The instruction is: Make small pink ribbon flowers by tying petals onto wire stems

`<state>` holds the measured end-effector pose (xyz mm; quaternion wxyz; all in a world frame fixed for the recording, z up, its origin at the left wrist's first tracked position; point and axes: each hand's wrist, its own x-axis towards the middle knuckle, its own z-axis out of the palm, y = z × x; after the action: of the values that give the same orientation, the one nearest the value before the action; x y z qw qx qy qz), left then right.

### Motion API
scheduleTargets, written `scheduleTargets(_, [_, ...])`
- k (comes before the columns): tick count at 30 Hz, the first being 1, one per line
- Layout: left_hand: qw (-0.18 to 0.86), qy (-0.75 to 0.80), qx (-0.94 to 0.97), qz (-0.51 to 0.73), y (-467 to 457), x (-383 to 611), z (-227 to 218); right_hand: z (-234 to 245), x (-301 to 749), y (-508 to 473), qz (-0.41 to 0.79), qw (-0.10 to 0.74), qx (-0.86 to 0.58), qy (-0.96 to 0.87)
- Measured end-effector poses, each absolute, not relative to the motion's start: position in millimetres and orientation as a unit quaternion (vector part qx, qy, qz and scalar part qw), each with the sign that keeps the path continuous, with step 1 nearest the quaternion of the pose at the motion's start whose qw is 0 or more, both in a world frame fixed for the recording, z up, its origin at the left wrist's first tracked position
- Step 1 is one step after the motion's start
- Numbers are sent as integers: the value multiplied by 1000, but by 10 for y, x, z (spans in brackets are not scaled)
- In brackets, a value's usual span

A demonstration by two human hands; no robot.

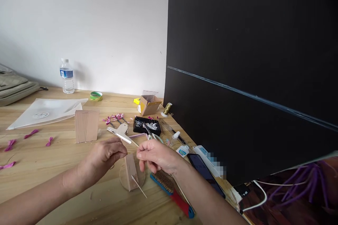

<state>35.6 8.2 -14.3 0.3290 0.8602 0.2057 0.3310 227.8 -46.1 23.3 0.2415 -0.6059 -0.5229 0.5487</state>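
My left hand (105, 156) is closed in a pinch just below a silver bulldog clip (121, 133); anything between its fingertips is too small to make out. My right hand (157, 154) faces it, thumb and forefinger pressed together, the other fingers curled. A thin pale stick (135, 143) shows at its fingertips, but whether they grip it is unclear. Below the hands, a narrow wooden block (130, 172) rests on a clear round disc (121, 180). A thin white stick (139, 186) lies across the block. Beside my right wrist is a brush (169, 190) with a red and blue handle.
Purple bows (31, 134) lie left of an upright wooden block (86, 126). Behind are pink flower sprigs (116, 117), a black tray (137, 126), scissors (148, 133) and a cardboard box (149, 105). A phone (202, 168) and power strip (207, 160) line the right edge beside a black panel (237, 59).
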Motion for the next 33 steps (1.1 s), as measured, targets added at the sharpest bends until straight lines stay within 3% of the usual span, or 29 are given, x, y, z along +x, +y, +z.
scheduleTargets(4, [606, 330, 659, 300, 78, 370, -144, 404, 2423, -522, 407, 274, -672, -554])
scheduleTargets(6, [664, 350, 581, 314, 49, 370, -124, 464, 2382, -654, 276, 331, -700, -570])
scheduleTargets(8, [700, 352, 531, 324, 24, 375, -116, 451, 2248, -830, 8, 407, -638, -653])
scheduleTargets(10, [726, 349, 496, 325, 9, 387, -124, 364, 2062, -979, -156, 395, -510, -748])
scheduleTargets(11, [738, 347, 481, 323, 4, 395, -132, 303, 1971, -1021, -168, 385, -482, -769])
scheduleTargets(19, [768, 330, 453, 310, -65, 413, -92, -12, 1841, -750, -170, 312, -473, -806])
scheduleTargets(27, [712, 329, 540, 306, -61, 433, -114, -124, 1926, -707, -83, 359, -510, -777])
scheduleTargets(30, [606, 317, 648, 335, -35, 455, -144, -49, 1874, -705, 15, 368, -580, -727])
scheduleTargets(33, [491, 290, 735, 367, -26, 427, -187, 31, 1827, -670, 220, 382, -653, -616])
